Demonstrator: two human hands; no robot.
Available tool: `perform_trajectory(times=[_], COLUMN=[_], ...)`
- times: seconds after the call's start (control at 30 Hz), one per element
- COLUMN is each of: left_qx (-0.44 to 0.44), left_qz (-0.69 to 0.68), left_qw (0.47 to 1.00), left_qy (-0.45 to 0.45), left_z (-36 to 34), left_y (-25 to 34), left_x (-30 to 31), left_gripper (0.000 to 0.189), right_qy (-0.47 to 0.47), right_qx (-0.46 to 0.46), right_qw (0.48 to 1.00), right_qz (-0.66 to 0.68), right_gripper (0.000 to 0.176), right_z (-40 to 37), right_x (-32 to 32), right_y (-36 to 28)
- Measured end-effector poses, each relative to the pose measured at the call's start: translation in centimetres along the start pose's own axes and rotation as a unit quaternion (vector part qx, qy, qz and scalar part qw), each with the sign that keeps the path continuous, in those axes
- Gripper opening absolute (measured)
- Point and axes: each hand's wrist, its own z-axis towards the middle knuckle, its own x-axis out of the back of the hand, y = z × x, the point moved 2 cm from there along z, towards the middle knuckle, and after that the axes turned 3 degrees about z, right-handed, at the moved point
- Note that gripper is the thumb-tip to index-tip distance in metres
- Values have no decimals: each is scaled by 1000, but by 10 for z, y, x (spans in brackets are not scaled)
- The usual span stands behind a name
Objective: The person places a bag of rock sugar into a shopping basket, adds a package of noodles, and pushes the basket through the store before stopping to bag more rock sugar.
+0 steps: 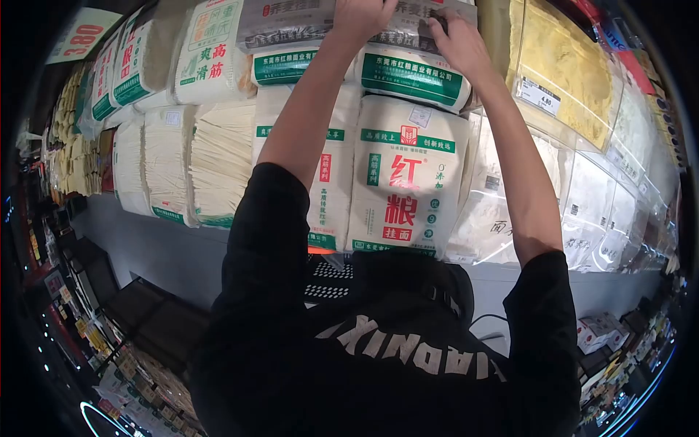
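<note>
At the top edge, my left hand point(362, 18) rests at a grey-brown package of noodles point(287, 25); its fingers are partly cut off by the frame. My right hand point(460, 42) lies on the grey-brown package beside it point(411, 33), its fingers bent and apart on the wrapping. Just below are white packages with green bands, one of them point(415, 76) under my right hand. A large white package with red characters point(408, 175) stands upright between my forearms.
More noodle packages point(211, 54) and bare noodle stacks point(218, 160) fill the left. On the right, clear bins hold yellow flour point(564, 58) and white flour point(520, 171). A price sign point(80, 33) hangs upper left. Dark crates point(156, 320) stand lower left.
</note>
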Motion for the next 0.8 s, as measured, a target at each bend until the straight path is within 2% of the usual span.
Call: perform_trajectory(times=[0.03, 0.07, 0.1, 0.17, 0.23, 0.3, 0.37, 0.43, 0.67, 0.73, 0.77, 0.8], left_qx=[-25, -25, -28, -29, -21, 1, 14, 14, 1, -3, -6, -9], left_qz=[13, 9, 26, 41, 30, 20, 12, 14, 40, 46, 52, 54], left_qw=[999, 999, 999, 998, 994, 995, 985, 983, 977, 976, 975, 975], left_qy=[35, 29, 5, -27, -99, -100, -170, -182, -208, -212, -217, -213], left_z=[10, 17, 26, 36, 42, 45, 48, 47, 28, 15, 7, -2], left_y=[-6, -11, -13, -17, -16, -17, -18, -17, 0, 4, 6, 11], left_x=[-17, -29, -37, -44, -40, -41, -41, -38, -25, -22, -21, -17], left_gripper=[43, 43, 41, 41, 41, 44, 47, 48, 47, 48, 49, 49], right_qy=[-2, 2, 5, -10, -24, -22, -50, -94, -83, -23, -18, -71], right_qx=[-6, 9, 24, 14, 8, 27, 4, -32, -13, 48, 48, 3], right_qw=[1000, 999, 997, 997, 996, 990, 985, 982, 982, 978, 978, 981], right_qz=[-1, -36, -70, -81, -90, -137, -163, -163, -169, -201, -201, -182], right_gripper=[45, 50, 56, 55, 54, 56, 60, 62, 65, 50, 50, 52], right_z=[15, 29, 39, 56, 66, 75, 80, 79, 51, 34, 26, 17], right_x=[-2, -4, -4, -5, -17, -26, -27, -23, -22, -22, -19, -17], right_y=[7, 13, 15, 19, 27, 34, 35, 28, 30, 28, 23, 19])
